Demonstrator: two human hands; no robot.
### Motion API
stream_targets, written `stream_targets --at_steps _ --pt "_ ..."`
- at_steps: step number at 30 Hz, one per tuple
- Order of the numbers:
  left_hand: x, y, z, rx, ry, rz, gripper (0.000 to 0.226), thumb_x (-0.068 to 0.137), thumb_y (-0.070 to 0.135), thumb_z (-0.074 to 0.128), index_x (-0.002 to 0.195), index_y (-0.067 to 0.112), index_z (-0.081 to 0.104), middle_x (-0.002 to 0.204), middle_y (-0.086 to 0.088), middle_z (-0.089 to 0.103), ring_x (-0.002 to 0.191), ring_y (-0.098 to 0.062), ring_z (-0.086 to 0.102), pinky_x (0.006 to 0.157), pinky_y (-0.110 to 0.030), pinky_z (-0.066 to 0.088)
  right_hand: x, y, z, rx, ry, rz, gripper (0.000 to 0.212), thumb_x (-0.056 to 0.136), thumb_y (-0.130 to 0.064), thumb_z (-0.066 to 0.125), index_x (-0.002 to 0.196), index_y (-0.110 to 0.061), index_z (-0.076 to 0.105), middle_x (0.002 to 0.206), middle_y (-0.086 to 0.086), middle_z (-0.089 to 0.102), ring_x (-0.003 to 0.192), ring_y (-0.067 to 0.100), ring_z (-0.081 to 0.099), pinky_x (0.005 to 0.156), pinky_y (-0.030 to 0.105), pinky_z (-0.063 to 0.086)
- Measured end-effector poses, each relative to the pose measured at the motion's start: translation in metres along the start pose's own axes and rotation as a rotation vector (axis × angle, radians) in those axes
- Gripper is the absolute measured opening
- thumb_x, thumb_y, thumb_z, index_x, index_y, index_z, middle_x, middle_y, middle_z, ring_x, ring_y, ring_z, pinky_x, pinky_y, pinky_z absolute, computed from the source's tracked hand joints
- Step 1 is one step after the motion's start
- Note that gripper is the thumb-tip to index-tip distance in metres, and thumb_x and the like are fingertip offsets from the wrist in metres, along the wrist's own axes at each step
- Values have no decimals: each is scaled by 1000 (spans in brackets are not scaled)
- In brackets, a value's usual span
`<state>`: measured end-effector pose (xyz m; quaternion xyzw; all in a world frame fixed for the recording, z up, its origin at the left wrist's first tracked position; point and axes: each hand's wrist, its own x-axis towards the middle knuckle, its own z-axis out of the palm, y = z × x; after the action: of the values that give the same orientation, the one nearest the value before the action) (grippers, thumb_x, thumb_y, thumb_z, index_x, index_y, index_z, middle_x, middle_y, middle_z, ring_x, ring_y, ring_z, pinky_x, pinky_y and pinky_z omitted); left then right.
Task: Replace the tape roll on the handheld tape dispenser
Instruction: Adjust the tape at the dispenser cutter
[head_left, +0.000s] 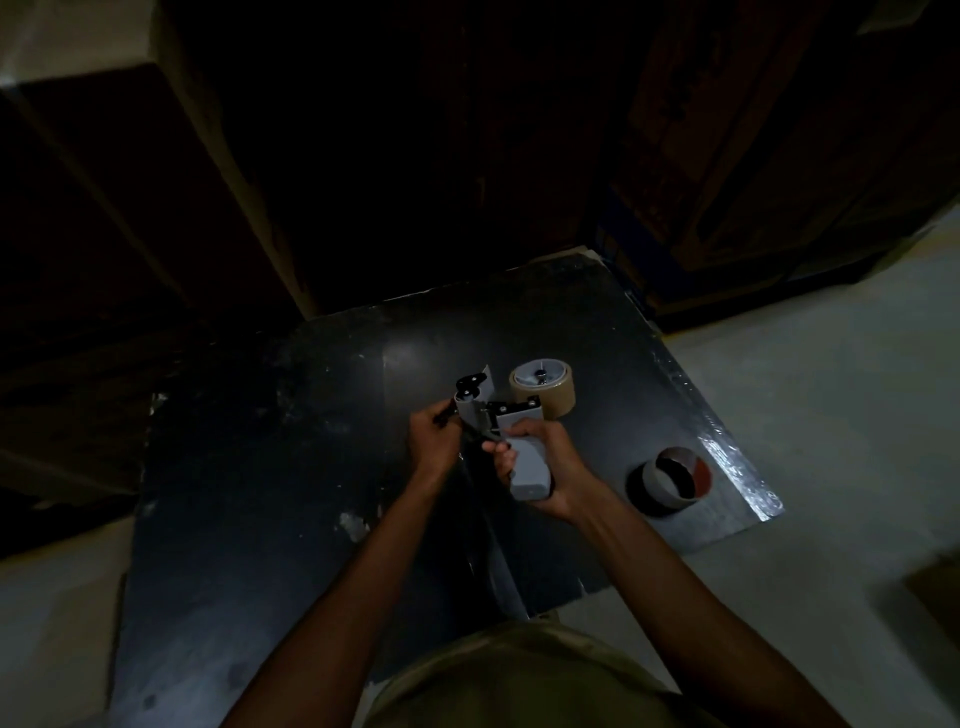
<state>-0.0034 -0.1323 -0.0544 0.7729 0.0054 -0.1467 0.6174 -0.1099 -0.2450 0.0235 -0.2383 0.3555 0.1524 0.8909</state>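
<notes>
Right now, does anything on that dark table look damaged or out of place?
The table has pale scuffed patches where its dark surface looks worn. An empty tape core lies near the right edge. Otherwise nothing odd: the full tape roll sits on the dispenser.

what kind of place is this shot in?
Probably a storeroom or packing area, dimly lit. Stacked cardboard boxes stand behind a scuffed black table on a bare pale floor, and the person works on a tape dispenser carrying a brown tape roll.

Bare tabletop left of hands
</notes>
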Motion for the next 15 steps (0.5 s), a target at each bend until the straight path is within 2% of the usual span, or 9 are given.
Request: stream_targets --at_steps 2,3,6,7,10,11,13,15 --pt "3 -1 -3 -23 90 2 24 83 -5 67 104 3 73 94 -6 73 69 4 65 66 -11 54 1 -1 -1 2 -9 1 29 93 -17 45 94 9 57 60 5 52 40 9 51 37 16 42" --pt "6 -5 -6 -31 129 10 23 83 -6 68 106 -3 71 95 -12 72 65 7 63 65 -10 53 2 -1 -1 6 -13 2 29 93 -17 45 96 9 57 60 5 52 40 10 51 37 16 42" --pt "7 -12 -15 -37 155 13 16 80 -3 73 96 -5 72 91 -21 73 62 -4 65 67 -25 58 4 -2 -2 9 -21 1 29 93 -17 45 97 10 57 59 5 52 40 10 52 38 16 43" --pt "8 -13 -17 -36 151 20 14 80 -2 73 94 -6 72 89 -23 73 62 -6 65 66 -26 57 5 -3 -2 3 -19 2 30 93 -17 45 97 10 57 59 5 52 40 10 52 38 16 43" --pt "5 -10 -19 33 132 56 12 81 -2 72 93 -5 73 87 -20 73 62 2 64 64 -15 54 8 2 2 -17 -13 11 29 92 -17 45 95 9 57 60 5 52 40 10 51 37 16 43" --pt "5 -10 -19 49 129 57 12 81 -2 72 93 -4 73 88 -20 73 66 -2 67 66 -16 54 9 4 4 -20 -12 14 28 92 -17 45 94 8 57 60 5 51 40 10 51 37 17 43" --pt "4 -11 -19 74 134 43 13 83 -1 70 95 -4 73 90 -18 74 79 -19 70 76 -27 57 11 6 6 -32 -8 17 28 92 -18 45 94 7 58 61 5 52 40 11 51 36 19 43" --pt "3 -9 -21 98 109 32 10 84 1 69 93 0 73 89 -12 73 83 -24 68 83 -36 57 12 7 8 -48 -6 17 27 91 -18 46 93 6 58 61 5 52 41 11 52 37 20 44"
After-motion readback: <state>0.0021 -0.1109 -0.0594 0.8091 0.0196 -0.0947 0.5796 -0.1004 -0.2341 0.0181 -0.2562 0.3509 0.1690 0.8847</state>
